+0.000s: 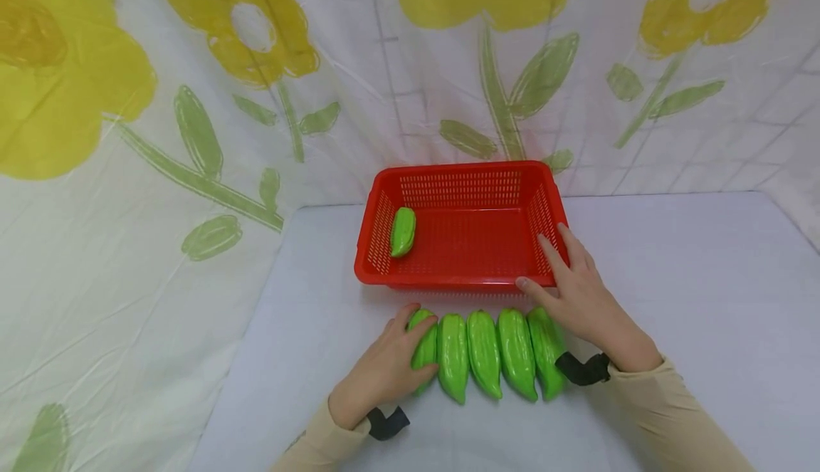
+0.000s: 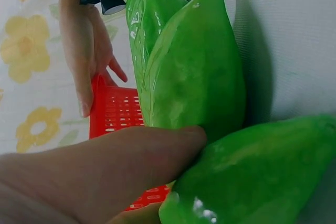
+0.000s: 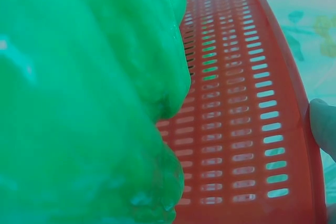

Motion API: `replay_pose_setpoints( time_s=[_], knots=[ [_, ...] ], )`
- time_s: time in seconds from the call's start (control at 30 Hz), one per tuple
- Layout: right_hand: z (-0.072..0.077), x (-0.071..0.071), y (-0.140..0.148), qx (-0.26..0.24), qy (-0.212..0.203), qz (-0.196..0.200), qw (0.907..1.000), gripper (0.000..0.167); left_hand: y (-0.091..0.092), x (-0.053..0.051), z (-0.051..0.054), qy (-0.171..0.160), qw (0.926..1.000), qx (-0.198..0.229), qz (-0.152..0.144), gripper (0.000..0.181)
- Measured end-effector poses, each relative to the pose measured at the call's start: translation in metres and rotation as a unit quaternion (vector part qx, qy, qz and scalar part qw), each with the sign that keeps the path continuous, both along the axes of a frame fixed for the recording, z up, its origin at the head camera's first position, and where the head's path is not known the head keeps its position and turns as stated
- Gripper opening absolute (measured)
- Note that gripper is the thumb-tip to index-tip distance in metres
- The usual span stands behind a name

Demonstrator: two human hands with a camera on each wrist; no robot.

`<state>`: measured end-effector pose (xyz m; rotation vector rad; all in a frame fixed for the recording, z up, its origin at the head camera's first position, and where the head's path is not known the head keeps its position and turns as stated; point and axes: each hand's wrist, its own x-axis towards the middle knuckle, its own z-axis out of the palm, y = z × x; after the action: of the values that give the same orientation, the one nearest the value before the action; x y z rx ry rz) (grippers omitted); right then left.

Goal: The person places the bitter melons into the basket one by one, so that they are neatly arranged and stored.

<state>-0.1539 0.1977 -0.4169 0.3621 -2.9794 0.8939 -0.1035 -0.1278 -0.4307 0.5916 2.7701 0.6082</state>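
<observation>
In the head view, several glossy green banana-like fruits (image 1: 483, 353) lie side by side, tapered ends toward me. My left hand (image 1: 389, 363) grips the leftmost green fruit (image 1: 425, 347), its thumb on the side by the neighbouring fruit (image 1: 453, 358). In the left wrist view, the thumb lies between the gripped fruit (image 2: 252, 174) and the others (image 2: 202, 66). My right hand (image 1: 581, 294) rests at the near right corner of the red basket (image 1: 448, 280) with spread, fairly straight fingers. A fingertip (image 3: 323, 124) touches its rim in the right wrist view.
One more green fruit (image 1: 403, 232) lies inside the basket at its left end. Behind the basket hangs a white cloth (image 1: 359, 102) with yellow flowers. A white surface (image 1: 301, 329) lies under everything. Black wrist devices (image 1: 581, 369) sit at both sleeves.
</observation>
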Motion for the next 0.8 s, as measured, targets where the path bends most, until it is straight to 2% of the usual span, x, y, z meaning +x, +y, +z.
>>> replay_pose_setpoints(
  time_s=[0.27, 0.43, 0.6, 0.8],
  knots=[
    [0.001, 0.000, -0.001, -0.003, -0.003, 0.000, 1.0000, 0.095, -0.001, 0.000, 0.001, 0.004, 1.0000, 0.009, -0.002, 0.071],
    [0.001, 0.000, -0.001, -0.003, -0.007, -0.001, 1.0000, 0.095, -0.003, 0.000, 0.006, 0.005, 0.9999, 0.010, 0.003, 0.071],
    [0.000, -0.001, -0.001, -0.001, -0.008, -0.003, 1.0000, 0.095, -0.004, 0.000, 0.018, 0.034, 0.9993, 0.007, -0.011, 0.071],
    [0.000, 0.000, -0.001, 0.000, -0.006, -0.004, 1.0000, 0.095, -0.005, 0.000, 0.037, 0.063, 0.9974, 0.007, -0.033, 0.071]
  ],
)
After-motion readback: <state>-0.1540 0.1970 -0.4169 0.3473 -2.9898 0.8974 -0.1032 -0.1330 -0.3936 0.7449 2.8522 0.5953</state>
